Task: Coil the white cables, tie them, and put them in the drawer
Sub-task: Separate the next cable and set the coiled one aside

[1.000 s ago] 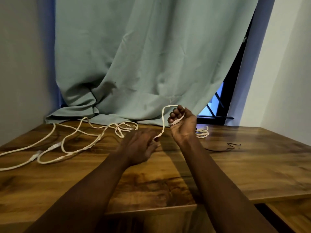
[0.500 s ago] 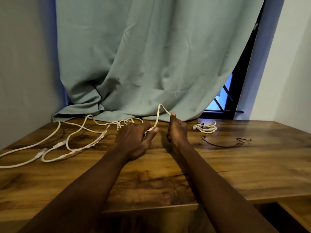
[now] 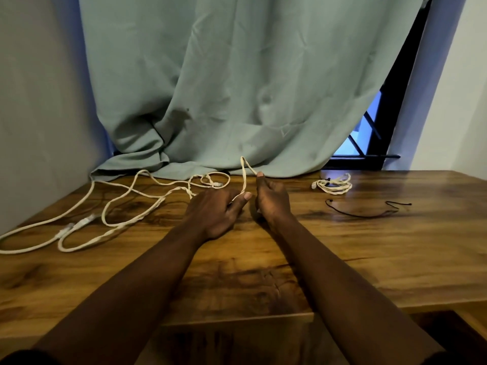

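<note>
Since I'm sizing a loop, left hand (image 3: 216, 209) and right hand (image 3: 272, 200) each pinch white cable (image 3: 244, 175), left of coiled bundle (image 3: 332, 184).

Bare forearms entering from 7 and 5 o'clock, converging mid-frame, left hand (image 3: 216, 213) knuckles up, thumb and forefinger pinching white cable (image 3: 244, 177), right hand (image 3: 272, 202) just at its 3 o'clock, thumb pointing to 12, pinching the same cable

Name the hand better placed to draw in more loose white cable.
Probably left: the left hand pinches the white braided cable nearest its slack; the right hand holds the loop's other end.
</note>
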